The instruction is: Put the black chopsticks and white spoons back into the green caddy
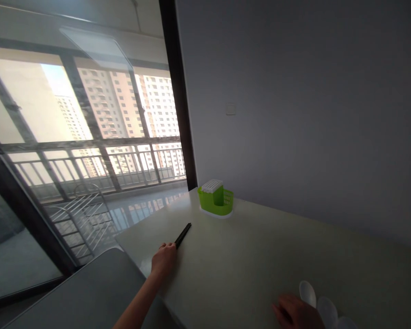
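My left hand [163, 259] rests on the pale table [246, 256] near its left edge, fingers closed on the near end of a pair of black chopsticks [183, 235] that point away toward a green holder. The green plastic cutlery holder [215, 199], with a white slotted lid on one half, stands at the table's far corner by the wall. At the bottom right, my right hand [296, 313] lies on the table touching white plastic spoons [317, 301]; whether it grips them is unclear.
A grey wall runs along the table's far side. To the left is a large glass door with a dark frame, a balcony with a railing and a metal rack [84, 214] beyond it. A dark grey surface [85, 292] sits below the table's left edge.
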`<control>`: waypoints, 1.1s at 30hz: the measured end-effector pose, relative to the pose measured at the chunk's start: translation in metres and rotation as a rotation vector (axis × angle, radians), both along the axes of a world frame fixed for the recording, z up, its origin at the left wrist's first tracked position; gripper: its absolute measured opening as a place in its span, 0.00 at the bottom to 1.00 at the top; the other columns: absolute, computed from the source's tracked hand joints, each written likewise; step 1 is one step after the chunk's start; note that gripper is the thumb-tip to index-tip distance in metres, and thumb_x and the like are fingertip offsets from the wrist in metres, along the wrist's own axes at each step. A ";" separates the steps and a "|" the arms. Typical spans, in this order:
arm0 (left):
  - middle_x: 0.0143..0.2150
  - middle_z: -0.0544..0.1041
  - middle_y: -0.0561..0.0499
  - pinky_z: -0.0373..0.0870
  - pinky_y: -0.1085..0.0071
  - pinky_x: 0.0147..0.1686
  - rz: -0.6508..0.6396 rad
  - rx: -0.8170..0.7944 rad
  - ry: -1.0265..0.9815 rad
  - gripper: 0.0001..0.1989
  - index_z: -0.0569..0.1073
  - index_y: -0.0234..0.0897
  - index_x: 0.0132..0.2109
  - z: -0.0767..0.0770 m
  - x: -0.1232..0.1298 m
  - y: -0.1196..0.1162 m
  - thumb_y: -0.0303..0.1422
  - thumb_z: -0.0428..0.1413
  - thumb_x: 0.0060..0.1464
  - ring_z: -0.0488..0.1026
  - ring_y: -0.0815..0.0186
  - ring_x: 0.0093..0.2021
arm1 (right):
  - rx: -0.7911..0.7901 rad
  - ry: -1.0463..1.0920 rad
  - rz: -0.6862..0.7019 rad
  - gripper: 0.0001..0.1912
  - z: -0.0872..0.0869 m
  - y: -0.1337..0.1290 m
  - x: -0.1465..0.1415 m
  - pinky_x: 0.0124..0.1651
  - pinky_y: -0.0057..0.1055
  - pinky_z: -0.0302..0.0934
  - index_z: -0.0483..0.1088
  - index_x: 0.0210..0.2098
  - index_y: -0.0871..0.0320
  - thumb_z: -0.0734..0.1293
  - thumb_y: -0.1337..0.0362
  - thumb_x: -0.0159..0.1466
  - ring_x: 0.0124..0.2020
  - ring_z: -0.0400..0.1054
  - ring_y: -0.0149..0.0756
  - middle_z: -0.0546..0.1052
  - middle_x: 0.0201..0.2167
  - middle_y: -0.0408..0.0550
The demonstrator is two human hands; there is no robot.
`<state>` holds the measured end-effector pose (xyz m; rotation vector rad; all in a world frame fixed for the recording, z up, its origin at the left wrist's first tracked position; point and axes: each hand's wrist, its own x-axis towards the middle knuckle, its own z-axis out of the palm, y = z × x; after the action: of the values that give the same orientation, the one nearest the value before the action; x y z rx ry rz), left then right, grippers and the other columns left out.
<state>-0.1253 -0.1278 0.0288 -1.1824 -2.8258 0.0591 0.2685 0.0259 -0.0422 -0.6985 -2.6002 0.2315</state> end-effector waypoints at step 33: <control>0.56 0.67 0.49 0.67 0.69 0.48 -0.600 -0.033 -0.503 0.26 0.64 0.45 0.56 -0.016 0.239 0.042 0.38 0.53 0.48 0.65 0.59 0.54 | 0.031 0.037 -0.040 0.14 0.023 -0.016 -0.008 0.28 0.28 0.48 0.60 0.24 0.56 0.57 0.61 0.66 0.25 0.65 0.30 0.70 0.22 0.40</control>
<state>0.1135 -0.0858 0.0129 -2.2657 -2.6869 -0.2629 0.2601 0.0096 -0.0194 -0.7275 -2.5473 0.1901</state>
